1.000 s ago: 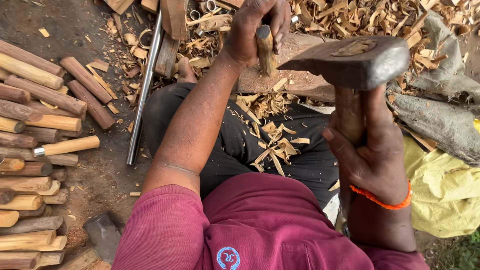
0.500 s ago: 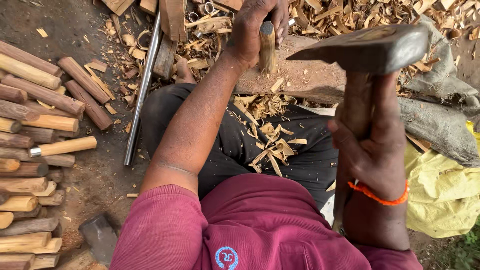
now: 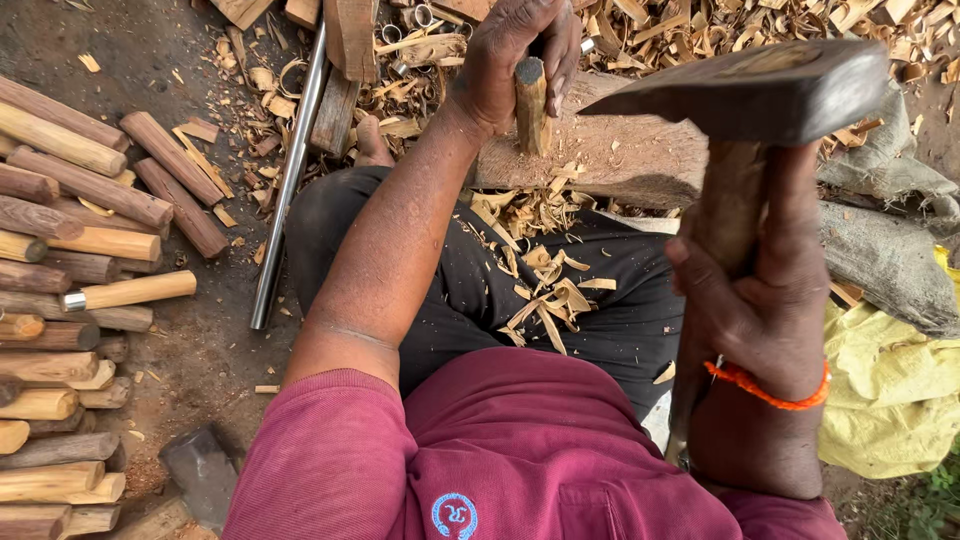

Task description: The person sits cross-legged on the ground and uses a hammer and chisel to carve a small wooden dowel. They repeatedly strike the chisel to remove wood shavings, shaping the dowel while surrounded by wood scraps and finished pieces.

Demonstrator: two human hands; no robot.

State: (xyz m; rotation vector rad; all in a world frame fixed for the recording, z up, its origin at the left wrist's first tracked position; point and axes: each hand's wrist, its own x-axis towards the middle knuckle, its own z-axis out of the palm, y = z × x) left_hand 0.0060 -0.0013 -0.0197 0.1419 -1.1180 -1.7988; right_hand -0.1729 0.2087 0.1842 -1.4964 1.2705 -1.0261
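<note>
My left hand (image 3: 515,60) grips a short round wooden stick (image 3: 530,105) and stands it upright on a wooden chopping block (image 3: 610,155). My right hand (image 3: 760,290) is shut on the wooden handle of a heavy dark axe-like tool (image 3: 760,90), whose head is raised high to the right of the stick. Wood shavings (image 3: 545,270) lie on my dark trousers between the two arms.
Several cut round sticks (image 3: 70,260) are stacked at the left on the dirt. A long metal pipe (image 3: 290,180) lies beside my leg. Chips and shavings (image 3: 700,30) cover the ground beyond the block. Grey sacks (image 3: 890,250) and a yellow bag (image 3: 890,400) lie at the right.
The tool head in my right hand has risen and moved right. My left hand still holds the stick upright on the block.
</note>
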